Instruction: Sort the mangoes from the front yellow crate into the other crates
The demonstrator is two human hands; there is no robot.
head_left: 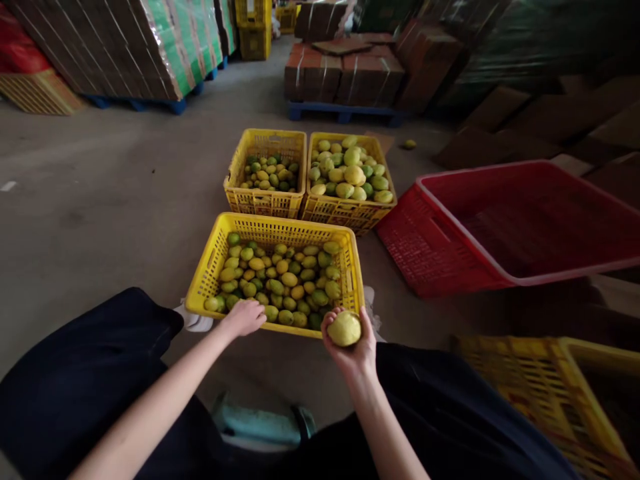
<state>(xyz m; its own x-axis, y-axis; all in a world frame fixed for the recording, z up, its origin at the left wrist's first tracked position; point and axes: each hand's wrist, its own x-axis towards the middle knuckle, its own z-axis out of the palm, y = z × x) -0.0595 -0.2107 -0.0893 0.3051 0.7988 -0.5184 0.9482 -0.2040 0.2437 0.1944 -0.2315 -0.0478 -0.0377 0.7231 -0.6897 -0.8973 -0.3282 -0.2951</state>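
Clasping a pale lemon (345, 329), the right hand (359, 357) is by the near right corner of the wide yellow crate (280, 225); the left hand (243, 319) (gripping or not, I cannot tell) hovers over its near left side.

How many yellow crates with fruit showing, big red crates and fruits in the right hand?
Yellow perforated plastic crates showing fruit: 3
Big red plastic crate: 1
Round yellow-green fruit in right hand: 1
Total: 5
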